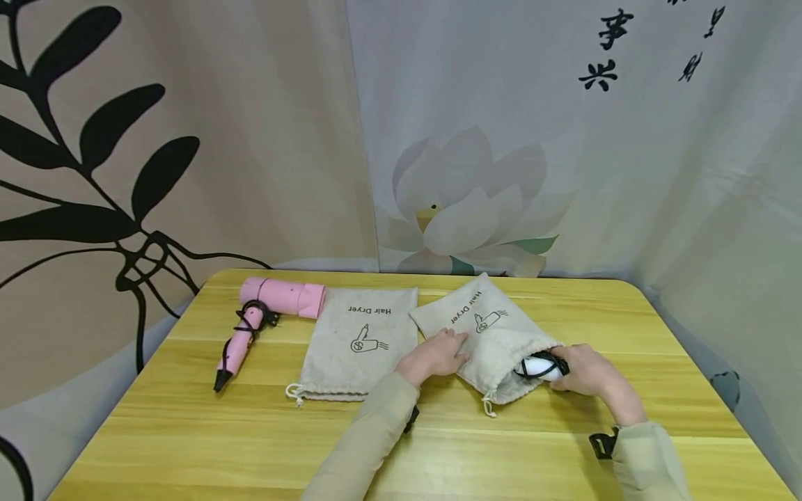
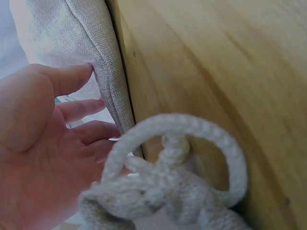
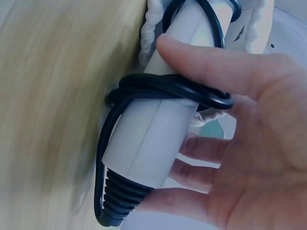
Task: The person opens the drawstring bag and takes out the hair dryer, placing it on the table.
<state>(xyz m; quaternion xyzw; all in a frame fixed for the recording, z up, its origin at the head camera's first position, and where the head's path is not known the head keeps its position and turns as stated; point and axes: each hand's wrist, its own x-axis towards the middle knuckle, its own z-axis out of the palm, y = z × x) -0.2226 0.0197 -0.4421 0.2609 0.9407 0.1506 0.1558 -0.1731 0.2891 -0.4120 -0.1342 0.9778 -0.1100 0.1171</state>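
Observation:
The white hair dryer (image 3: 148,129) has a black cord wound round its handle, which sticks out of the mouth of a light linen drawstring bag (image 1: 501,341). The rest of the dryer is hidden inside. My right hand (image 1: 585,372) grips this handle, thumb on one side and fingers on the other, as the right wrist view shows. On the bag's left edge, my left hand (image 1: 435,355) holds the cloth between thumb and fingers. A white cord loop (image 2: 177,124) looms close in the left wrist view. The bag lies tilted, with "Hair Dryer" printed on it.
A second linen bag (image 1: 363,341) lies flat to the left, bearing the same print. Beyond it is a pink hair dryer (image 1: 282,296) with black cord round its handle. Everything rests on a wooden table (image 1: 250,445), with printed curtains (image 1: 282,139) behind its far edge.

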